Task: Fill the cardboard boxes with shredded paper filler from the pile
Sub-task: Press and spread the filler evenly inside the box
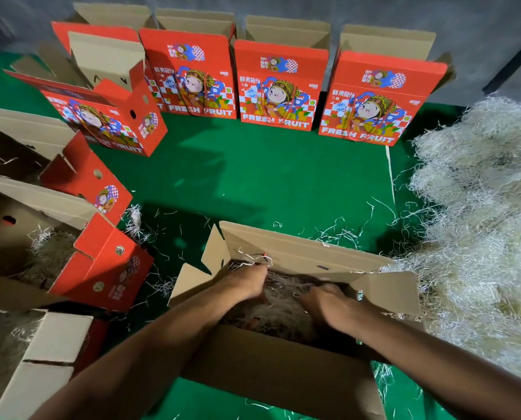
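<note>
- Shredded paper part-filled your open box; both hands, left and right, pressed in it, grip unclear
- Four upright boxes at twelve o'clock looked unfilled; pile at three

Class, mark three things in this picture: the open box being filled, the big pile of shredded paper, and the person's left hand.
open box (pixel 286 250), head view, on its far inner wall.
shredded paper pile (pixel 480 213), head view, on the middle of the heap.
left hand (pixel 248 281), head view, on the back of the hand.

Green floor covering underlying the work area; grey wall rising directly behind its far edge.
</note>
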A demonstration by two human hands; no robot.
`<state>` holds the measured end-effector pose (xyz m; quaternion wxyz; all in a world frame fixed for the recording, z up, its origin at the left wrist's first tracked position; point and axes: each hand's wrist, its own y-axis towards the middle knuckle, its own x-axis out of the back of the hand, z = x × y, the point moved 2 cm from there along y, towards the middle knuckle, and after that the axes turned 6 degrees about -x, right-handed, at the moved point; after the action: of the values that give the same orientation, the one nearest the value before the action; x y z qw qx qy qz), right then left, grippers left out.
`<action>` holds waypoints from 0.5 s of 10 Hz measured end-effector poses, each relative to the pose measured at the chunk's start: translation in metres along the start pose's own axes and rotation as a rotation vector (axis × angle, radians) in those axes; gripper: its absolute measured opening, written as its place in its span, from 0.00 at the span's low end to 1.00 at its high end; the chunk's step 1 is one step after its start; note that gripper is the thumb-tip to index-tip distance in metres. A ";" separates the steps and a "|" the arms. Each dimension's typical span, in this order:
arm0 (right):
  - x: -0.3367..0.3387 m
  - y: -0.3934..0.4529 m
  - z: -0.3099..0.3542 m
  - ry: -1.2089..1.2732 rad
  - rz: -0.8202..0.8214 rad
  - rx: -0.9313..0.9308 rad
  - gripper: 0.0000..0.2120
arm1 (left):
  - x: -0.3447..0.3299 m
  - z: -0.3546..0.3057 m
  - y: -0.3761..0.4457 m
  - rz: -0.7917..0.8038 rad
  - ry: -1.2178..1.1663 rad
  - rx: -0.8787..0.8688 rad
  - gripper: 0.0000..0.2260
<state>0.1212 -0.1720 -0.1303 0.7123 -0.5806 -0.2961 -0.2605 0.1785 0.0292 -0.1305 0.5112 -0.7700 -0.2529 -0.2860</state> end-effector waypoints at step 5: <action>0.008 0.029 0.058 -0.080 -0.256 0.365 0.15 | -0.008 -0.012 -0.026 0.020 0.404 -0.035 0.19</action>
<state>0.1402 -0.1102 -0.1351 0.7544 -0.4098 -0.4374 -0.2676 0.1532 0.0260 -0.1157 0.5409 -0.7081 -0.1327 -0.4340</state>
